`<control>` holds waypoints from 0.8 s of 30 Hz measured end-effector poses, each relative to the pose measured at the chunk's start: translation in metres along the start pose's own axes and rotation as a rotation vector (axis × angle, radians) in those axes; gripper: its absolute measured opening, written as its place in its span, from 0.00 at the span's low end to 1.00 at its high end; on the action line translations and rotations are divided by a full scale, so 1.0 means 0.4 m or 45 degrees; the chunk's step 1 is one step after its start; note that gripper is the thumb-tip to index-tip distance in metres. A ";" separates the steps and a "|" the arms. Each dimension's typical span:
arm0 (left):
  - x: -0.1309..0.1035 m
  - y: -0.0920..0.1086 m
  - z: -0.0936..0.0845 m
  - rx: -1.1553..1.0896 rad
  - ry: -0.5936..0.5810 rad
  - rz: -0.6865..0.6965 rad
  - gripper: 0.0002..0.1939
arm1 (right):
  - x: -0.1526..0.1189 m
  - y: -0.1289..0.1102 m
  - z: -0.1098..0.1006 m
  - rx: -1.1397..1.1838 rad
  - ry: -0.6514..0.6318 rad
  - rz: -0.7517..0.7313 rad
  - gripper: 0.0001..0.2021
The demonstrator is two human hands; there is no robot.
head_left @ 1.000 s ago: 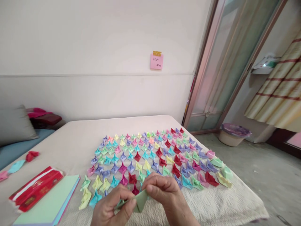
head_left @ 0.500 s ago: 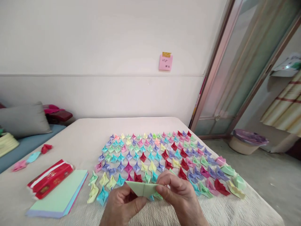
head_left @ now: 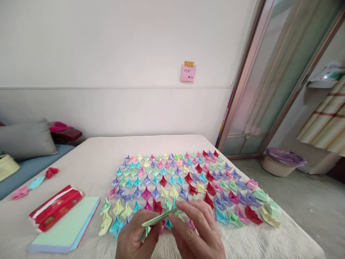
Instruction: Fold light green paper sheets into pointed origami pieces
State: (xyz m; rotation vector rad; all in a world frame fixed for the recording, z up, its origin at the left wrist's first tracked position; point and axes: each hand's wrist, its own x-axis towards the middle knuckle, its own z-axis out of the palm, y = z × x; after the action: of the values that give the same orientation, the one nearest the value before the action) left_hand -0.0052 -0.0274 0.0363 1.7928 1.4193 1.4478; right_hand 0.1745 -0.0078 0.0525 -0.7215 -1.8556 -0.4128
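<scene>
A folded piece of light green paper (head_left: pixel 159 218) is held between my two hands just above the near edge of the rows of paper boats. It is seen nearly edge-on, with several thin layers showing. My left hand (head_left: pixel 136 235) pinches its left end between thumb and fingers. At the other end, my right hand (head_left: pixel 198 228) grips it with thumb and index finger. Beyond and around the hands stand many small folded paper boats (head_left: pixel 163 181) in several colours. A cyan boat (head_left: pixel 116 226) lies just left of my left hand.
On the left, a red tissue pack (head_left: pixel 56 208) rests partly on a stack of coloured paper (head_left: pixel 66 225). Three folded pieces, including a red one (head_left: pixel 51 172), lie farther left. A pink note (head_left: pixel 188 73) is taped to the wall. A lined bin (head_left: pixel 283 163) stands on the floor at right.
The green paper has turned from showing its flat face to nearly edge-on, its right end higher. My right hand has moved slightly left, closer to my left hand. The view shifted a little.
</scene>
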 end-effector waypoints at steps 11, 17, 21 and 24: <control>-0.009 -0.011 0.004 0.041 0.020 0.142 0.05 | -0.008 -0.015 0.007 -0.026 -0.031 -0.021 0.10; -0.009 -0.009 0.004 0.080 0.053 0.205 0.05 | 0.002 -0.025 0.010 0.013 -0.019 -0.050 0.09; -0.011 -0.009 0.005 0.116 0.064 0.231 0.08 | -0.014 -0.029 0.012 0.015 -0.035 0.039 0.13; -0.012 -0.009 0.005 0.122 0.080 0.242 0.09 | -0.018 -0.028 0.013 0.023 -0.050 -0.014 0.13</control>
State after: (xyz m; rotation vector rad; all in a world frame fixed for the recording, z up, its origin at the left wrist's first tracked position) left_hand -0.0048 -0.0296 0.0306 2.0047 1.4026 1.5663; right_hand 0.1656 -0.0153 0.0445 -0.7122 -1.8984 -0.3912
